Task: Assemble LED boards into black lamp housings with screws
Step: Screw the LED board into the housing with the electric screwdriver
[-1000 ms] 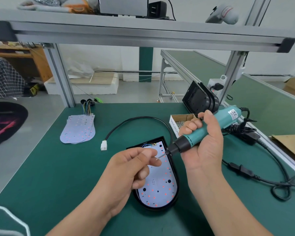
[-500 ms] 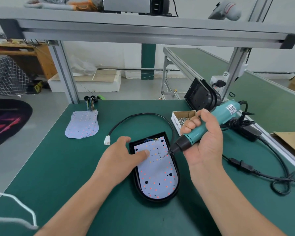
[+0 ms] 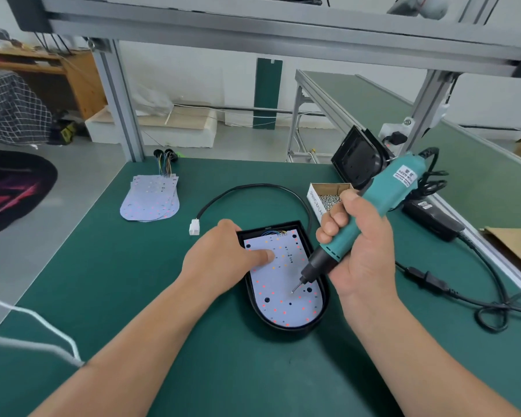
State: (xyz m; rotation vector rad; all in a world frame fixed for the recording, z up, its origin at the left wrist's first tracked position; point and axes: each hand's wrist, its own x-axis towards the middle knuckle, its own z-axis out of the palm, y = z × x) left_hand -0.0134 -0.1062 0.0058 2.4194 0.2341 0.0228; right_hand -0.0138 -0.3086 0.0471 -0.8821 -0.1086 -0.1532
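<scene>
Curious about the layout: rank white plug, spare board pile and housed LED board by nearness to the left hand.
1. LED board, touched by the left hand.
2. White plug, just behind it.
3. Spare board pile, far left.

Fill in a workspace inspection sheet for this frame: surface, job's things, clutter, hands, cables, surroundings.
Surface: green bench mat, carrying everything below.
Job's things: LED board lies inside the black lamp housing; spare LED boards stacked far left; open screw box and a second housing far right.
Clutter: cardboard sheet at the right edge.
Hands: left hand presses a finger on the board's upper part; right hand grips the electric screwdriver, bit tip at the board.
Cables: housing lead loops to a white connector lying free; black cord and power adapter at right; white cord lower left.
Surroundings: aluminium frame overhead; second green bench behind right.
</scene>
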